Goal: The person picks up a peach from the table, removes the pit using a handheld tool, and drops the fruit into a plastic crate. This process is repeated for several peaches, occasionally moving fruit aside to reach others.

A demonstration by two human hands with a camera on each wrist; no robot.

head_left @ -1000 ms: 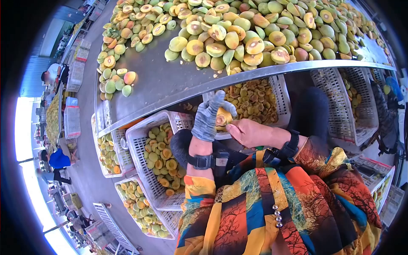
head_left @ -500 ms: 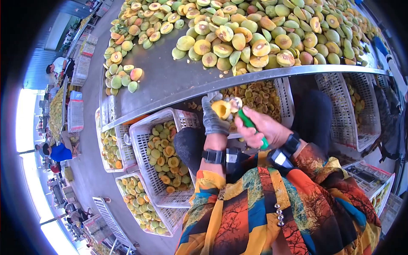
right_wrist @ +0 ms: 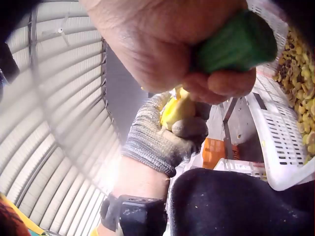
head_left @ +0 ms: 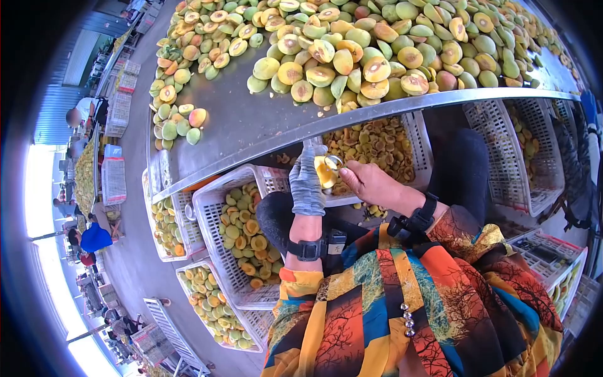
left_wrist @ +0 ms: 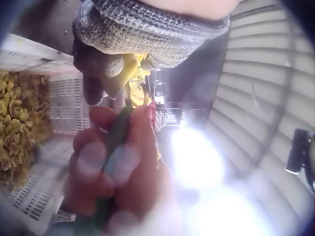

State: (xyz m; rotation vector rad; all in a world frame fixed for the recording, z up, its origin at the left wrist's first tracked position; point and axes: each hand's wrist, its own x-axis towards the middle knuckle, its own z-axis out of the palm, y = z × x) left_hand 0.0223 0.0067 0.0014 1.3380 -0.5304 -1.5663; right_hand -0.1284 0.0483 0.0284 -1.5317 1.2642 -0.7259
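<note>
My gloved left hand (head_left: 306,185) holds a yellow-fleshed peach half (head_left: 325,173), cut face turned toward the right hand. The bare right hand (head_left: 377,184) grips a pitting tool by its green handle (right_wrist: 236,45), which runs through the fist in the left wrist view. At its end a thin metal loop (left_wrist: 129,94) meets the yellow flesh. Glove fingers wrap the back of the fruit in the right wrist view. Both hands are over a white crate (head_left: 423,141) of scooped-out fruit pieces, below the table edge.
A metal table (head_left: 242,122) ahead carries a large heap of halved peaches (head_left: 370,63). To the left stands a white crate (head_left: 210,217) of hollowed halves, with more filled crates beside it. Another crate (head_left: 502,157) is at the right. Other people work far left.
The right hand drew the tool off the peach half with a round piece at its tip, baring a hollow, then brought the loop back to the fruit. The round piece is gone from the tip.
</note>
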